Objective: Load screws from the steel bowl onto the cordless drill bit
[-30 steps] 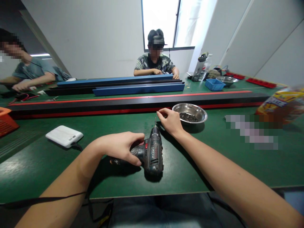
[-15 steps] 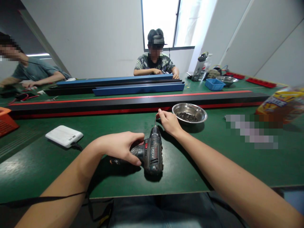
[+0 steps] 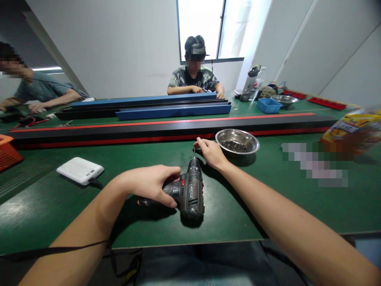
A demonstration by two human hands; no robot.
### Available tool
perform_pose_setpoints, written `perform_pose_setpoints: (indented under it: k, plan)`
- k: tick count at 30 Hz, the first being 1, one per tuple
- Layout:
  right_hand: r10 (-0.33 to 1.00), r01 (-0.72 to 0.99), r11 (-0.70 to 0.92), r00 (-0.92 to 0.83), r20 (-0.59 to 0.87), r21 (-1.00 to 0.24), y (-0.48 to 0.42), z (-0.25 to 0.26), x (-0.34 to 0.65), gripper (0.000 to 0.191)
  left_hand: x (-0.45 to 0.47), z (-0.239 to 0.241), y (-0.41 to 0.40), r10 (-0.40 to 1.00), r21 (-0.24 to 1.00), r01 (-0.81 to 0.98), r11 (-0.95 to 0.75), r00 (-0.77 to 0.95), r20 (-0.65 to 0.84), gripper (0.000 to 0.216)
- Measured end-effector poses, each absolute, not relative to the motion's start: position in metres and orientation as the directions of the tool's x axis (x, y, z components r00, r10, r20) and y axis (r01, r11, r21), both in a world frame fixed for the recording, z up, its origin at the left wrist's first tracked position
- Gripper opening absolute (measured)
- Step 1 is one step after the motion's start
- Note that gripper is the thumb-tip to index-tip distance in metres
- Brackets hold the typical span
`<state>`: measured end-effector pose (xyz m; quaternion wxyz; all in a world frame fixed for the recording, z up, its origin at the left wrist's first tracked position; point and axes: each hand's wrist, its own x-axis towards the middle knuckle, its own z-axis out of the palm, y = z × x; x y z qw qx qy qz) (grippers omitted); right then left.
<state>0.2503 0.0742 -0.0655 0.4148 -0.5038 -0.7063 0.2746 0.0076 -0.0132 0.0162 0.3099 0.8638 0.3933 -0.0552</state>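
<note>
A black cordless drill (image 3: pixel 193 194) lies on its side on the green table, its bit pointing away from me. My left hand (image 3: pixel 153 180) is closed round the drill's grip, thumb and fingers near the body. At the tip of the bit, my right hand (image 3: pixel 210 152) pinches a small dark screw (image 3: pixel 193 149) between thumb and forefinger; the fingers partly hide it. Just right of that hand stands a steel bowl (image 3: pixel 253 147) with many small dark screws (image 3: pixel 234 146) in it.
Behind the bowl runs a long black and red bar (image 3: pixel 166 130), with blue channels (image 3: pixel 175 112) beyond. A white power bank (image 3: pixel 80 170) with a cable lies left, near an orange basket (image 3: pixel 8 153). A snack bag (image 3: pixel 353 131) stands right. Two people sit across and at left.
My right fingertips have shifted slightly at the bit's tip, and the small screw shows at a different angle. The left hand and the drill stay where they were.
</note>
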Motion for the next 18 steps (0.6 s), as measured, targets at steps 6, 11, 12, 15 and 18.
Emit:
perform_pose_setpoints:
  k: [6,11,12,15,18]
  plan:
    - [0.938,0.404,0.347,-0.168,0.305,-0.846,0.0781,-0.0691,0.2522,0.045,0.0075,0.0152,-0.0127,0.646,0.492,0.712,-0.501,0.686,-0.335,0.052]
    - [0.946,0.397,0.318,-0.187,0.263,-0.861,0.0804,-0.0703,0.2528,0.053,0.0078,0.0142,-0.0129,0.651,0.489,0.715,-0.5,0.683,-0.332,0.052]
    - [0.947,0.398,0.314,-0.189,0.258,-0.862,0.0805,-0.0704,0.2528,0.054,0.0078,0.0143,-0.013,0.652,0.49,0.714,-0.5,0.683,-0.33,0.052]
    - [0.946,0.407,0.32,-0.193,0.261,-0.856,0.0805,-0.0706,0.2527,0.056,0.0079,0.0146,-0.0136,0.654,0.482,0.719,-0.5,0.679,-0.334,0.052]
    - [0.942,0.409,0.331,-0.202,0.269,-0.85,0.081,-0.0712,0.2525,0.055,0.0087,0.0141,-0.0138,0.656,0.464,0.73,-0.501,0.671,-0.346,0.053]
